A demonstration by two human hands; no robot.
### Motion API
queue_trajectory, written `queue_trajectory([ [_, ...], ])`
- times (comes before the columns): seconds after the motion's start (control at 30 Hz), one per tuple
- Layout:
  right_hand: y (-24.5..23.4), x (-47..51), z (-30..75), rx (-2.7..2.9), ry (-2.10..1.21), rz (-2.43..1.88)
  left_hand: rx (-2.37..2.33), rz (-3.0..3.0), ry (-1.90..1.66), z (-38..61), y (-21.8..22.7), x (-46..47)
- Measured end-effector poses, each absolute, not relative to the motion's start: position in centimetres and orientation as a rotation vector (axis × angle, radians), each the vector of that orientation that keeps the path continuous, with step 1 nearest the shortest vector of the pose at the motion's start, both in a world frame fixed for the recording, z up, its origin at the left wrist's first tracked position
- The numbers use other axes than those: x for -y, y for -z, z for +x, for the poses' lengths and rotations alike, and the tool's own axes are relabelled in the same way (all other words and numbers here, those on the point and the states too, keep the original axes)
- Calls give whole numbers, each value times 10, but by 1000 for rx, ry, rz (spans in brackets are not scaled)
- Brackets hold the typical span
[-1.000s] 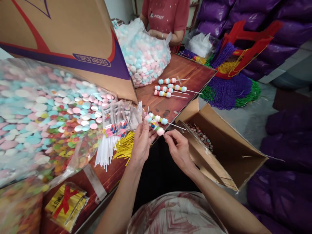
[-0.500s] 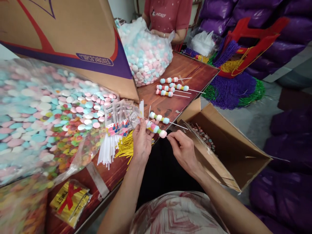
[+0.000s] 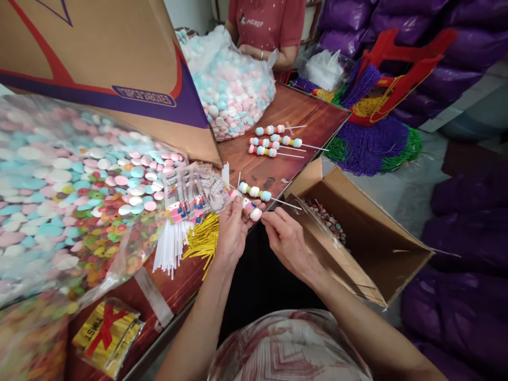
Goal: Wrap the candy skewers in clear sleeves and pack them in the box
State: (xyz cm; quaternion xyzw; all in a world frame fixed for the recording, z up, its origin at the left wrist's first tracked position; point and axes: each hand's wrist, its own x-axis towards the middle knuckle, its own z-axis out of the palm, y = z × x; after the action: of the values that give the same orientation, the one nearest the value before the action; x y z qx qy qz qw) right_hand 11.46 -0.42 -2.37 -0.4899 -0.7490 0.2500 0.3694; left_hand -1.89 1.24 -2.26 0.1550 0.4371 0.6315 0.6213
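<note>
My left hand is closed around a candy skewer of pastel marshmallows, which seems to sit in a printed clear sleeve. A pale pink marshmallow end points toward my right hand. The thumb and fingers of that hand pinch together just beside this end; what lies between them is too small to make out. Just beyond my left fingers lies another marshmallow skewer, its white stick reaching past the table edge. Left of my left hand are printed clear sleeves, white sticks and gold twist ties.
Several finished skewers lie farther back on the wooden table. Big bags of marshmallows and gummy rings cover the left. A cardboard carton stands at the right. A person in a red shirt sits opposite.
Both hands have shifted slightly left in view with the skewer. The skewer's candies are now more covered by my left fingers. My right fingers stay pinched near its end.
</note>
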Motion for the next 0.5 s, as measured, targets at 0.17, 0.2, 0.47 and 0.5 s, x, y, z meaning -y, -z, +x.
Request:
queue_trajectory([
  [0.17,32,8,117,2082,-346,-1250,-1037,359,-1415,-22,21,-12],
  [0.2,34,9,116,2079,-312,-1264,-1040,377,-1412,-21,21,-12],
  [0.47,34,1,97,1778,-558,-1164,-986,506,-1320,-15,17,-7],
  [0.5,33,0,98,1735,-602,-1149,-971,503,-1302,-16,17,-7],
])
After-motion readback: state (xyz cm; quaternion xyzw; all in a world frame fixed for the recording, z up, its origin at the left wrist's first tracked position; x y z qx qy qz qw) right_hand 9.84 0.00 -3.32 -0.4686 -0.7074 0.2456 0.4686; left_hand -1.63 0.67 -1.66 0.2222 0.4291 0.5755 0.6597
